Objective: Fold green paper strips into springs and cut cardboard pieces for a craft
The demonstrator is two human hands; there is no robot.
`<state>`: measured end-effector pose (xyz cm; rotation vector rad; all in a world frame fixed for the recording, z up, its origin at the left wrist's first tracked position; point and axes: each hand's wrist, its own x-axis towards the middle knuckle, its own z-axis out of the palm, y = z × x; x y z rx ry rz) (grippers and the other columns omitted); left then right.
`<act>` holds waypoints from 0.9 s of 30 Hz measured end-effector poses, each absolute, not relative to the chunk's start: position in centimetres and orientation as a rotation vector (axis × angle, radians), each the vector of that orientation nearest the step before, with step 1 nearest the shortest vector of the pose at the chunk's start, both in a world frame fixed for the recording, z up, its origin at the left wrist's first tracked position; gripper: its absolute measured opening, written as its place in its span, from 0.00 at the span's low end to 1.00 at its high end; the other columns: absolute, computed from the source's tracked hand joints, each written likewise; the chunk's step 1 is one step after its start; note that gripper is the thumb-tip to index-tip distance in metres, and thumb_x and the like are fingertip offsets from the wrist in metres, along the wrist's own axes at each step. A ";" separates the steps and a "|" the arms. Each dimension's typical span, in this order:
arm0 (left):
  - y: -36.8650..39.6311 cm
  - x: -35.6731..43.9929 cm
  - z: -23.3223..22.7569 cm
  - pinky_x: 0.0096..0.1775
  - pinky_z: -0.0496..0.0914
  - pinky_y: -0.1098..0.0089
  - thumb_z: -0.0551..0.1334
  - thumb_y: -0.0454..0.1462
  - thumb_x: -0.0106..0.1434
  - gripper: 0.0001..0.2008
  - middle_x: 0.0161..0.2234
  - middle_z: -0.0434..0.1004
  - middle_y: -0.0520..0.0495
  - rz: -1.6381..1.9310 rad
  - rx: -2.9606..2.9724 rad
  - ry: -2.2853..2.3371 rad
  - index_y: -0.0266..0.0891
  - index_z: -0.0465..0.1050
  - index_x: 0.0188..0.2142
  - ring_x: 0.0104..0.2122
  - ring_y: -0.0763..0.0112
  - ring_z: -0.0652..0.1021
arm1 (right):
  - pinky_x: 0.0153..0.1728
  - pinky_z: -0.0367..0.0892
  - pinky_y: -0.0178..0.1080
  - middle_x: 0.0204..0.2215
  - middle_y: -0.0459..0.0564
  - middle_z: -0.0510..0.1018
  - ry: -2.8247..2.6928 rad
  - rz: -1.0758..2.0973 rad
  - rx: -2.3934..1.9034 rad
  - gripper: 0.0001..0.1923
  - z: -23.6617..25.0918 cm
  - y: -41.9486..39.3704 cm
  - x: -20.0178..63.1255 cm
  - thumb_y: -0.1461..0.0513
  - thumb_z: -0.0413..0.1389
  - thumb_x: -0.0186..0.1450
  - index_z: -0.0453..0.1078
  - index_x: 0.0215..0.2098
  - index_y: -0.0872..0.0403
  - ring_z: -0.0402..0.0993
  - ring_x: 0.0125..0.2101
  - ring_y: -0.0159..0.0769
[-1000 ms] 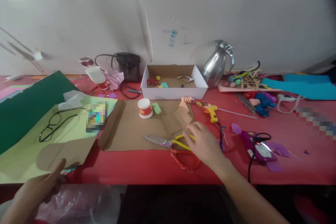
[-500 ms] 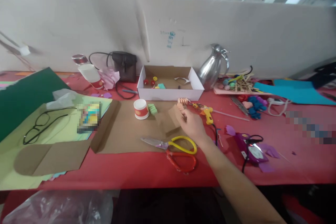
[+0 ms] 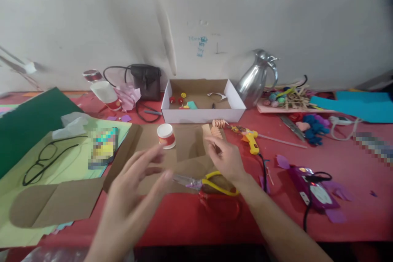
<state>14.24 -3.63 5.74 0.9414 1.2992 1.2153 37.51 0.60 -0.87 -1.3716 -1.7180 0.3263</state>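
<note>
My right hand (image 3: 226, 155) has its fingers closed on the right edge of a small piece of brown cardboard (image 3: 190, 144). Peach accordion-folded paper (image 3: 219, 123) lies just beyond those fingers. My left hand (image 3: 135, 192), blurred, is raised at the front with thumb and fingers apart and nothing in it. Between the hands, large scissors (image 3: 215, 184) with one yellow and one red handle lie partly on a larger cardboard sheet (image 3: 144, 137). A white and red paper cup (image 3: 166, 136) stands on that sheet, left of the small piece.
Behind stands a white open box (image 3: 202, 115) with small items inside. A yellow glue gun (image 3: 252, 142) with its cord lies right, near a purple device (image 3: 313, 190). A steel jug (image 3: 256, 80) stands at the back. Eyeglasses (image 3: 46, 159) and cut cardboard (image 3: 58, 202) lie left.
My left hand has come into view from below, open. The small cardboard piece has shifted left and turned in my right hand. The green folded paper beside the cup is now out of sight.
</note>
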 end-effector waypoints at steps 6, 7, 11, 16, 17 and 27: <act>2.4 17.9 2.5 0.37 0.74 0.66 0.70 0.40 0.53 0.24 0.40 0.81 0.40 0.890 0.926 1.060 0.35 0.74 0.49 0.37 0.58 0.81 | 0.34 0.70 0.33 0.39 0.49 0.81 -1.684 0.479 -1.254 0.15 -0.6 0.2 37.7 0.66 0.49 0.66 0.73 0.47 0.52 0.76 0.34 0.33; 3.1 18.0 1.9 0.37 0.74 0.66 0.69 0.39 0.53 0.22 0.38 0.82 0.40 0.872 0.902 1.041 0.35 0.75 0.48 0.36 0.59 0.81 | 0.32 0.70 0.32 0.39 0.48 0.81 -1.662 0.566 -1.251 0.16 -0.6 0.2 37.9 0.67 0.48 0.65 0.73 0.47 0.52 0.77 0.34 0.33; 3.9 17.0 0.8 0.39 0.74 0.67 0.69 0.37 0.55 0.18 0.39 0.82 0.41 0.828 0.872 0.931 0.35 0.76 0.46 0.36 0.61 0.81 | 0.44 0.72 0.37 0.48 0.48 0.77 -1.764 0.881 -1.158 0.26 -0.3 0.5 39.5 0.73 0.42 0.62 0.71 0.51 0.49 0.74 0.47 0.35; 3.8 15.7 1.0 0.33 0.74 0.72 0.69 0.35 0.56 0.11 0.36 0.83 0.43 0.777 0.817 0.888 0.36 0.78 0.39 0.32 0.65 0.81 | 0.60 0.58 0.52 0.66 0.50 0.55 -2.075 0.532 -1.157 0.15 -0.2 1.2 40.0 0.64 0.59 0.61 0.73 0.47 0.49 0.53 0.65 0.45; 3.9 15.6 1.1 0.33 0.75 0.72 0.69 0.34 0.55 0.10 0.36 0.83 0.43 0.772 0.798 0.888 0.36 0.78 0.38 0.32 0.65 0.81 | 0.60 0.58 0.53 0.66 0.51 0.56 -2.081 0.431 -1.137 0.13 -0.3 1.3 39.9 0.61 0.62 0.60 0.73 0.44 0.50 0.52 0.65 0.47; 3.9 16.0 1.3 0.20 0.74 0.72 0.70 0.31 0.51 0.14 0.29 0.80 0.46 0.709 0.601 0.921 0.36 0.75 0.39 0.24 0.66 0.80 | 0.47 0.74 0.43 0.48 0.52 0.78 -2.015 0.410 -0.882 0.13 -0.6 1.0 40.0 0.65 0.56 0.66 0.71 0.49 0.50 0.76 0.47 0.37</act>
